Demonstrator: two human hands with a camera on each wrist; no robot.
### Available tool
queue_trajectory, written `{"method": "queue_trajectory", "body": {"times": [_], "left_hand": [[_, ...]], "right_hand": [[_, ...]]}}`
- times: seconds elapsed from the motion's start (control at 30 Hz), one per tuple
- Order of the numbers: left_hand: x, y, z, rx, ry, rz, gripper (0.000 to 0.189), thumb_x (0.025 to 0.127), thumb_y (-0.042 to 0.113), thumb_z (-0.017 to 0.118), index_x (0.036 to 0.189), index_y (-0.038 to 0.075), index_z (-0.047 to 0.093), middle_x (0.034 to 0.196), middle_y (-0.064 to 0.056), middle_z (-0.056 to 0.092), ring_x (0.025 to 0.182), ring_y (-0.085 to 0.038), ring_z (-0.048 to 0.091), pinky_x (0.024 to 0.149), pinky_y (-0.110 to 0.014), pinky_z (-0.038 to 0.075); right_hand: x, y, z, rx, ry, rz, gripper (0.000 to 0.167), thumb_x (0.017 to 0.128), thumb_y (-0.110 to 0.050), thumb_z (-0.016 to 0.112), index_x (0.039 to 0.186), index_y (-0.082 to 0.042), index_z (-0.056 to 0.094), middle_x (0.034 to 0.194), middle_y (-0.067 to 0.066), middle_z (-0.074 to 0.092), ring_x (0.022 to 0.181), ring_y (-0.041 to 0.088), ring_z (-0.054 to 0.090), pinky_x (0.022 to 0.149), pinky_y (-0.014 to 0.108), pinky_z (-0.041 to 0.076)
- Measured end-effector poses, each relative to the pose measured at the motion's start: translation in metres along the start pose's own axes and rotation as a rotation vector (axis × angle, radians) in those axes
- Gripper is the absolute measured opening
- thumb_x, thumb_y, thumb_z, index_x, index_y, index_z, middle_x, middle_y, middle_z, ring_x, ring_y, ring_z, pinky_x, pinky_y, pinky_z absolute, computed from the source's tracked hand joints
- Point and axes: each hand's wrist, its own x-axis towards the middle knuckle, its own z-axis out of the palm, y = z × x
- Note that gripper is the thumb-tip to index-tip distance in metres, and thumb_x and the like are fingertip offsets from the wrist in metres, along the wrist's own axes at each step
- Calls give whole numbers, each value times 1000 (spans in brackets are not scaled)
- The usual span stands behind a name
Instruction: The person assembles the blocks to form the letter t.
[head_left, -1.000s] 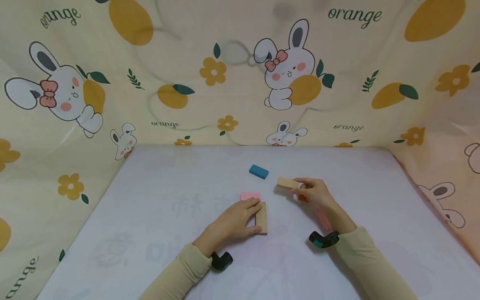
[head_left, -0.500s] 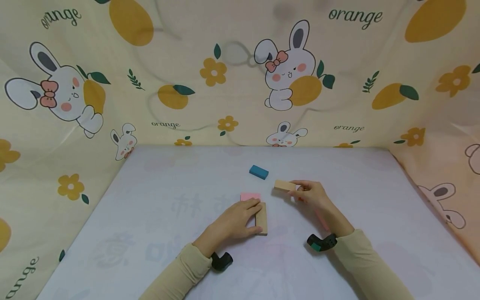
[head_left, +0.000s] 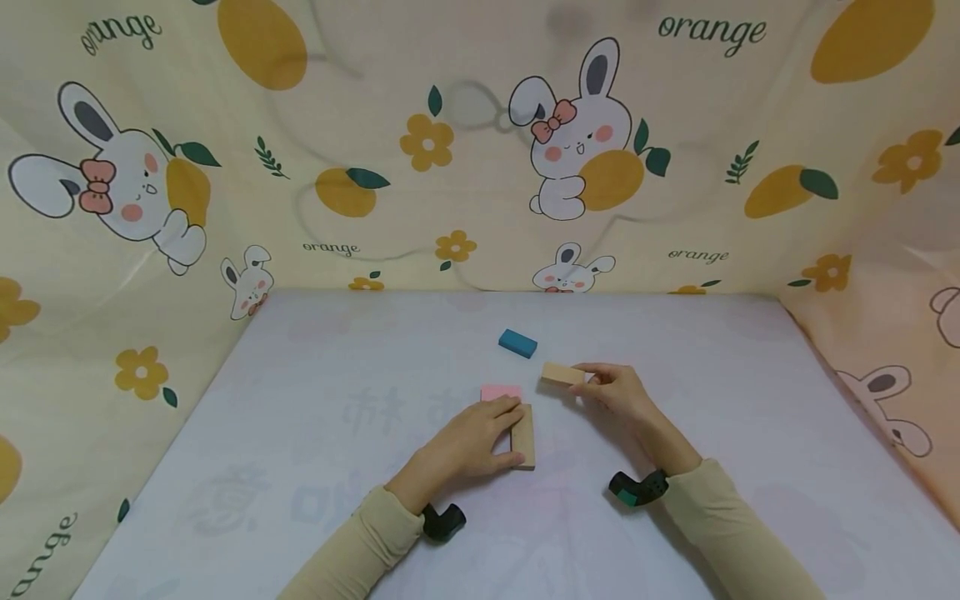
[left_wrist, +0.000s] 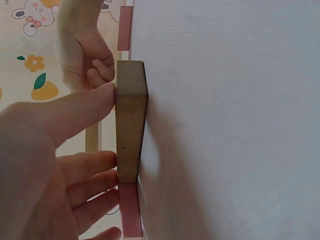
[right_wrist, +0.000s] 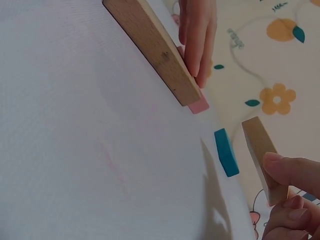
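My left hand [head_left: 468, 437] rests on a plain wooden block [head_left: 524, 442] that lies flat on the table, its thumb and fingertips touching the upper face. The fingers are extended, and some reach onto a pink block [head_left: 500, 392] set against the far end of the wooden one. Between thumb and fingers, my right hand [head_left: 617, 390] pinches a second plain wooden block [head_left: 562, 374]. That block is raised off the table, its shadow falling below it in the right wrist view. A blue block [head_left: 517, 343] lies just beyond it.
A reddish block [left_wrist: 125, 29] lies on the white table [head_left: 337, 358], concealed by the right arm in the head view. Printed cloth [head_left: 480, 208] walls the table at the back and sides. Each wrist wears a black camera.
My right hand has drawn the wooden block leftward and slightly nearer, toward the blocks under my left hand. It now covers the orange and red blocks seen earlier. The left hand stays put.
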Motion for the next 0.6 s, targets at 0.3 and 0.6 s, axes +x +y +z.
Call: {"method": "queue_trajectory", "body": {"times": [0.3,0.6], "left_hand": [[0,-1,1,9,16,21,67,92,46,60,146,11,42,155,-7,40,143,-22,41,117,-36,37],[1,0,0,25,-2,13,69,93,49,57,148,12,40,156,-6,38,144,-20,39,118,-35,36]], "right_hand": [[-1,1,5,-56,-28,-8,45,86,-16,72,126,2,61,58,-10,40,50,5,35,46,20,29],[-2,1,9,-55,-59,6,50,85,-19,72,129,0,59,58,-10,42,49,5,35,46,20,29]]}}
